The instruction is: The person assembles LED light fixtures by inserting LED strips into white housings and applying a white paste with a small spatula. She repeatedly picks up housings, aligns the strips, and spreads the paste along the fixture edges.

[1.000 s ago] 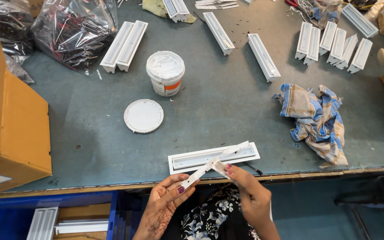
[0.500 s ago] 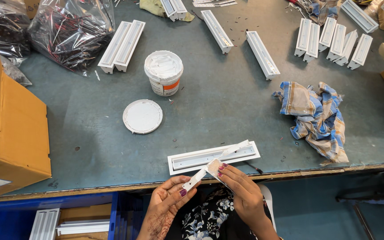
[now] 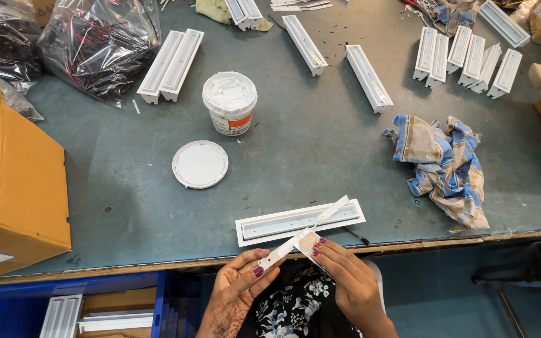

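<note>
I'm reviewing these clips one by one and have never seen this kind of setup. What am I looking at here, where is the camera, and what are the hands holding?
There is no machine here: a person works with two bare hands. The single camera sits on the person's head and looks down over a grey-green workbench.

At the bottom edge, the left hand and right hand together hold a narrow white strip, which slants up over a long white tray-like housing lying near the bench edge.

Further back stand an open tub of white paste, with its round lid lying beside it. More white housings lie at the far side. A checked cloth is crumpled on the right, a cardboard box stands on the left, and bags of wires lie top left.
</note>
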